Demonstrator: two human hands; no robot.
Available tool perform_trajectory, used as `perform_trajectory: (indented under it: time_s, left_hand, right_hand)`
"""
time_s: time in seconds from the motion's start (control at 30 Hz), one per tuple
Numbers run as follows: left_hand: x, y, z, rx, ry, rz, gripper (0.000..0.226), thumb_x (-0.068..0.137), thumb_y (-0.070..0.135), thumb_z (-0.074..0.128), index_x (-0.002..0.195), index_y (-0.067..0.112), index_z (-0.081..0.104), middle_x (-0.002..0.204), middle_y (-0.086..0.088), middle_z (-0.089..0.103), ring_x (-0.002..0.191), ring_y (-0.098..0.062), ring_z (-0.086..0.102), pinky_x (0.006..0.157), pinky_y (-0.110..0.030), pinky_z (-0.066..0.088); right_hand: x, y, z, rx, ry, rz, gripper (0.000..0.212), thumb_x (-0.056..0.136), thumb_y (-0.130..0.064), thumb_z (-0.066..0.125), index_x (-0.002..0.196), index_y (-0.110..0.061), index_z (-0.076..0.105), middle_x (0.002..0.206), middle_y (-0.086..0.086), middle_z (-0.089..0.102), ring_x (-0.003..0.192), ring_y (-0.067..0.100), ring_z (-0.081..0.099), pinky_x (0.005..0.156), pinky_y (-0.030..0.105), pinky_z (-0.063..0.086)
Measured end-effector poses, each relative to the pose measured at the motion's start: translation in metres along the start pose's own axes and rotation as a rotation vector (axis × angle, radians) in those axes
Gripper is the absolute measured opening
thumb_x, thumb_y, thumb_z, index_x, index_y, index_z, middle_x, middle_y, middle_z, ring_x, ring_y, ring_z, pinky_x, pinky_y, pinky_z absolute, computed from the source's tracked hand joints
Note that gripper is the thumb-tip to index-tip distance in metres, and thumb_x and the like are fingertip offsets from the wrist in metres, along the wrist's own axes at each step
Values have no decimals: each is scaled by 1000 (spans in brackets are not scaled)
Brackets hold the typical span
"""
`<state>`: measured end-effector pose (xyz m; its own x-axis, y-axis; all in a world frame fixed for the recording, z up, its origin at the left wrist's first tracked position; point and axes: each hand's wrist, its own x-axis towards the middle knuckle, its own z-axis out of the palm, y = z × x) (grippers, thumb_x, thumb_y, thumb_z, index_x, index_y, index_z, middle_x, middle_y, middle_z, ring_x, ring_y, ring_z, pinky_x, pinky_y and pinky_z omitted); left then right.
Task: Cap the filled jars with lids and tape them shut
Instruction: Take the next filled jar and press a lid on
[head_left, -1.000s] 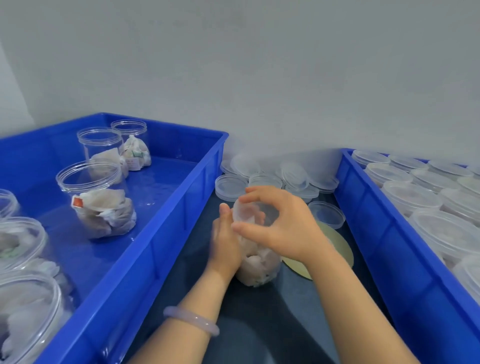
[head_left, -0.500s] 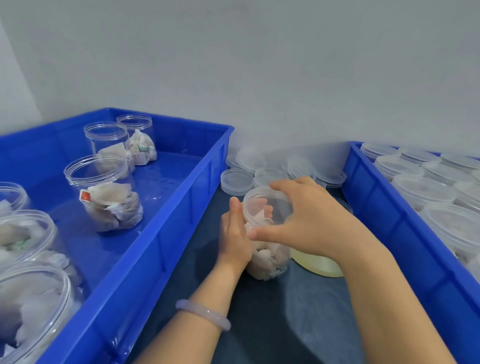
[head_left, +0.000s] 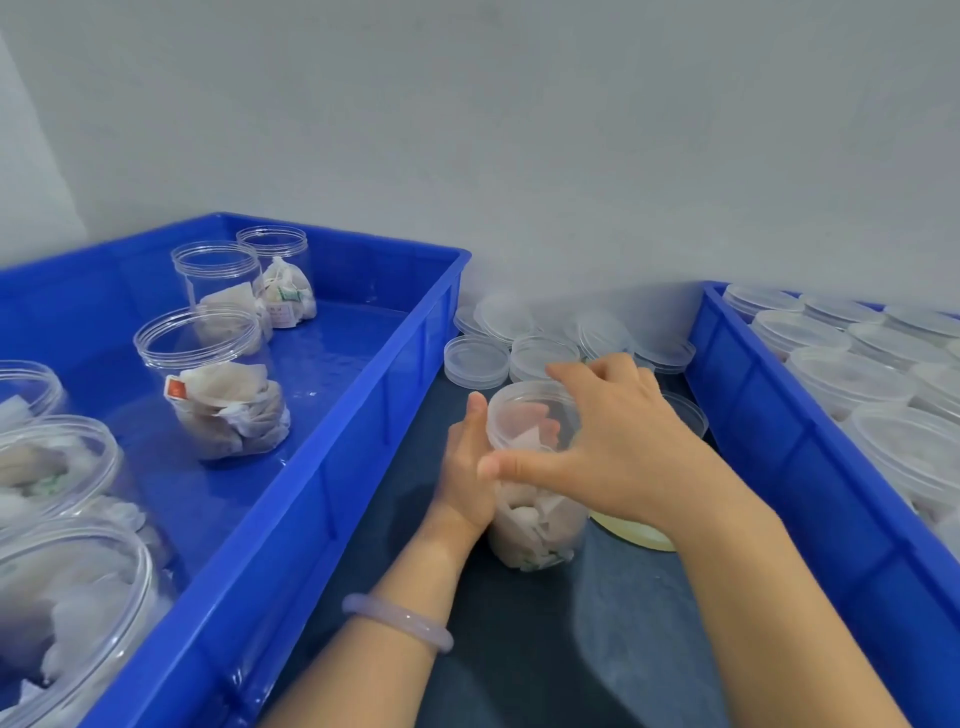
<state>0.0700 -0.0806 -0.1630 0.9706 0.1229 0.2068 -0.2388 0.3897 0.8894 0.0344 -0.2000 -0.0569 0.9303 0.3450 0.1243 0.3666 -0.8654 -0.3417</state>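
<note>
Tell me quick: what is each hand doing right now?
Left hand: closed, holding the jar.
Right hand: closed, holding the lid on it.

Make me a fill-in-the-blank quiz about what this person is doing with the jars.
The left hand steadies the filled jar; its wrist wears a pale ___.
The right hand grips the lid on that jar, which stands between two ___ bins.
The jars in the left bin have no ___ on them.
Missing words: bracelet; blue; lids.
</note>
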Motion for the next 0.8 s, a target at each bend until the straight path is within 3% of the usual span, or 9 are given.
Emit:
perform_trajectory:
  time_s: [0.07, 0.17, 0.23, 0.33, 0.43, 0.53, 0.63, 0.7, 0.8]
  left_hand:
    - [0, -2, -1, 1, -21, 17, 58, 89, 51, 27, 79, 29, 79, 84, 0, 75, 88, -16, 70, 87, -37, 52]
    - [1, -1, -4, -33, -63, -4, 58, 89, 47, 28, 77, 25, 80, 81, -2, 75, 83, -13, 70, 77, -26, 54]
    - [0, 1, -4, -54, -101, -42, 58, 87, 49, 31, 80, 17, 79, 86, -13, 73, 90, -23, 68, 85, -34, 53]
    - [-3, 2, 0, -24, -42, -16, 59, 88, 52, 33, 76, 17, 79, 82, -12, 73, 86, -23, 68, 84, -37, 52]
    - [-7, 2, 11, 150, 139, 103, 63, 82, 62, 41, 83, 10, 76, 77, -5, 74, 81, -18, 69, 74, -33, 51]
    - [-8, -2, 17, 170, 234, 133, 56, 88, 54, 33, 86, 16, 74, 77, 0, 75, 81, -12, 70, 76, -23, 52]
    - [-6, -4, 16, 234, 276, 150, 59, 100, 41, 24, 98, 8, 73, 91, -5, 75, 89, -8, 69, 77, -12, 47]
    - [-7, -1, 13, 196, 206, 131, 57, 103, 40, 26, 95, 7, 72, 90, -7, 74, 89, -14, 69, 81, -21, 50]
    - [-9, -1, 12, 209, 185, 139, 56, 100, 44, 30, 71, 18, 70, 67, 2, 71, 69, -12, 66, 69, -26, 50]
  right_hand:
    - [-1, -2, 2, -34, 78, -36, 95, 58, -72, 64, 139, -31, 36, 126, -3, 39, 124, 17, 31, 89, 26, 31]
    - [-2, 7, -6, 185, -93, -194, 80, 56, -48, 69, 130, -48, 39, 124, -21, 48, 120, -1, 41, 88, 14, 38]
    - [-3, 12, -15, 353, -210, -222, 75, 47, -47, 65, 117, -54, 41, 118, -33, 51, 111, -16, 46, 84, 3, 40]
    - [-1, 18, -15, 423, -222, -170, 75, 58, -30, 78, 125, -43, 46, 124, -29, 50, 114, -14, 46, 89, 8, 42]
    - [-1, 3, -6, 155, 2, 51, 82, 57, -68, 69, 126, -30, 45, 116, -13, 39, 122, 7, 39, 88, 24, 37]
    - [-8, -8, -5, -199, 95, 118, 92, 43, -95, 31, 91, -19, 46, 92, -4, 41, 90, 18, 48, 64, 30, 36]
    - [-15, 1, -24, -64, 218, 13, 88, 42, -96, 32, 65, -16, 57, 58, -11, 56, 59, 9, 53, 49, 34, 41]
    - [-11, 10, -26, 85, 181, -133, 63, 47, -83, 54, 84, -33, 67, 85, -24, 60, 87, -1, 53, 68, 23, 45]
    - [1, 10, -6, 224, -63, -201, 76, 59, -53, 78, 129, -41, 53, 132, -26, 39, 126, -10, 29, 96, 8, 30]
